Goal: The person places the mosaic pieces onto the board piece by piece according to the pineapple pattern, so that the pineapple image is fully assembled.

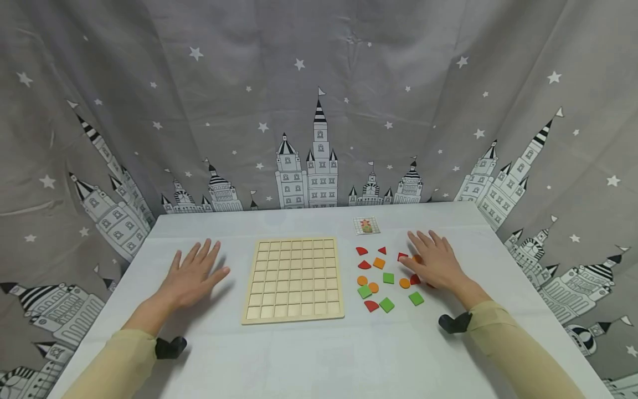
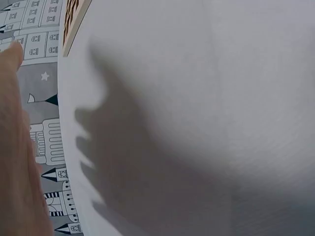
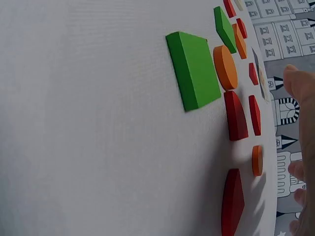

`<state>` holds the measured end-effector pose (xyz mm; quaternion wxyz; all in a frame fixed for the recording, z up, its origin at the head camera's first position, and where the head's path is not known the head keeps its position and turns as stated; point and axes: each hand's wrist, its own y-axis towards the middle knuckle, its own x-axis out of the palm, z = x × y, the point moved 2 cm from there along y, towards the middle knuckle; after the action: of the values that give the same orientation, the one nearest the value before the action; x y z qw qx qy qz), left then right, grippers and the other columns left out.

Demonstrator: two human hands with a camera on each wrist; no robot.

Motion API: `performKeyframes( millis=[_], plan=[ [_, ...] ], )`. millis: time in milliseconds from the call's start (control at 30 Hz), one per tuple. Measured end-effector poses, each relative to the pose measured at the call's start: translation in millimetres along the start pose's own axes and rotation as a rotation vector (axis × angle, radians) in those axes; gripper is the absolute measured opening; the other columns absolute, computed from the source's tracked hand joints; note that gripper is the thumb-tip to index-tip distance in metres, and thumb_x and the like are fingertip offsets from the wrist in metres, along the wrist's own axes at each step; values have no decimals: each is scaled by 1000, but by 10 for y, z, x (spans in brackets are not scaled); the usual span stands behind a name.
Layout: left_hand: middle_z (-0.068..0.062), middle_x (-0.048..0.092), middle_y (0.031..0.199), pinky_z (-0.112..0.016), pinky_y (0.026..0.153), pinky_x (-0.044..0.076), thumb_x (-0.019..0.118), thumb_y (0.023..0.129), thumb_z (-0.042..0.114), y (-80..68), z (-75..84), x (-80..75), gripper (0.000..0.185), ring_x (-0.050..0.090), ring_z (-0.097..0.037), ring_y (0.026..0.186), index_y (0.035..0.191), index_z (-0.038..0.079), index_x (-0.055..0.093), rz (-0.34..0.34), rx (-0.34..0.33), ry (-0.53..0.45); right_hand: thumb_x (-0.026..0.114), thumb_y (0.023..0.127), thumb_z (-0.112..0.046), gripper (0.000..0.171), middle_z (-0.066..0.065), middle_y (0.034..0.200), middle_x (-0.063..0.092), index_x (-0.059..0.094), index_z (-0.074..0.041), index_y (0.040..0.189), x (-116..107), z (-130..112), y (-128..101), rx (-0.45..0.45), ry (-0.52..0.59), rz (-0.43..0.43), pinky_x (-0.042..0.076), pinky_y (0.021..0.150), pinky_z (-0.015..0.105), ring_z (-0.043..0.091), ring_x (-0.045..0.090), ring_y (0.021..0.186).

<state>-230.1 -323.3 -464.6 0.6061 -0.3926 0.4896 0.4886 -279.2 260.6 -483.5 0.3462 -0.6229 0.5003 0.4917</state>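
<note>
A pale wooden grid board lies mid-table, its cells bare. To its right lie several loose flat pieces: red wedges, orange discs and green squares. My right hand is spread flat, fingers straight, over the right side of that scatter and covers a few pieces. In the right wrist view a green square, an orange disc and red pieces lie beside the fingers. My left hand rests flat on the table left of the board, holding nothing.
A small picture card lies behind the pieces. The white table is ringed by a grey castle-print curtain. In the left wrist view the hand's edge and its shadow fall near the table's edge.
</note>
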Motion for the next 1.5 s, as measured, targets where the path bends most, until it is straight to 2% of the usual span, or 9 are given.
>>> performKeyframes(
  millis=[133,333,567,800,1067,1400,1500],
  plan=[
    [-26,13,167,-71,119,0,40,105,60,-37,59,16,84,11,-51,151,163,3,18,-16,43,-44,55,98,-62,87,24,161,32,28,-10,162,23,-48,24,11,53,-26,8,121,71,50,16,149],
    [-23,21,167,-69,121,9,45,104,58,-109,115,113,81,18,-48,151,162,4,24,-19,112,-98,61,99,-51,80,23,159,38,31,-13,161,59,-120,69,23,125,-45,18,119,70,47,26,147],
    [-19,28,165,-64,123,11,49,102,59,-207,211,248,80,23,-45,151,160,6,32,-54,147,-156,67,98,-42,65,19,150,50,49,-12,152,111,-185,158,36,180,-12,30,117,65,42,39,139],
    [-16,35,163,-64,123,14,60,95,62,-256,376,300,85,26,-43,150,156,6,41,-74,209,-169,72,95,-39,53,18,141,57,64,-13,140,154,-244,248,57,173,15,36,113,64,42,45,131],
    [-12,36,163,-63,124,10,69,82,72,-268,403,336,102,26,-40,151,155,6,42,-70,258,-187,74,93,-41,54,19,137,59,67,-12,137,172,-279,296,88,193,11,38,110,60,41,44,127],
    [-10,39,162,-68,121,13,75,78,70,-260,362,318,95,32,-41,148,151,13,51,-37,364,-194,74,92,-40,52,19,136,58,68,-13,136,196,-288,323,101,197,13,37,108,60,41,44,125],
    [-9,40,161,-68,121,14,75,77,71,-245,339,329,93,34,-40,148,149,15,53,-29,376,-201,74,93,-40,52,19,136,58,67,-13,136,206,-284,332,100,195,12,37,108,61,41,44,125]
  ],
)
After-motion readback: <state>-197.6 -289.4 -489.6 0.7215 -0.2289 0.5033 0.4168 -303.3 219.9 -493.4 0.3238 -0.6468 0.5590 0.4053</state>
